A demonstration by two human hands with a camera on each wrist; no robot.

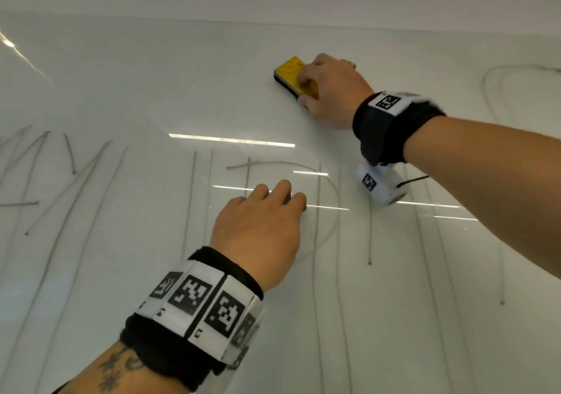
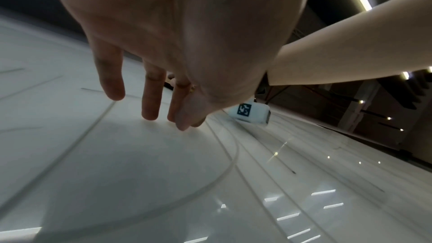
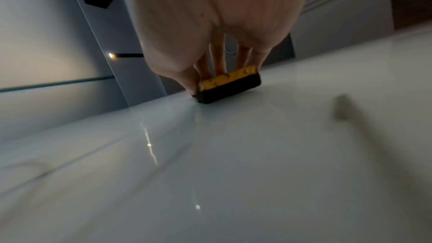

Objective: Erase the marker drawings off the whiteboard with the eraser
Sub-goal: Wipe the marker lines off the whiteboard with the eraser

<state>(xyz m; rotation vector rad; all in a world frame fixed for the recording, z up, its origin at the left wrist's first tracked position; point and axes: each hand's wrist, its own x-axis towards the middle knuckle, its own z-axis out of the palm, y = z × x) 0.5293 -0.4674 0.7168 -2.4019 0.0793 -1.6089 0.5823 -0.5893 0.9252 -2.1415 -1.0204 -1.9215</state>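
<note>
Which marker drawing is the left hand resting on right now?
The D-shaped drawing at mid-board. The left hand has its fingers on that curve, while the zigzag strokes lie far left and the round loop is beyond the eraser.

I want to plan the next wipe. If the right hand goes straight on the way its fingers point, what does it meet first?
Probably nothing: beyond the right hand and eraser, the whiteboard looks bare to its top edge.

one whiteboard, one yellow eraser, two hands, a left and a right, and two marker-tagged wristbands are in view.
</note>
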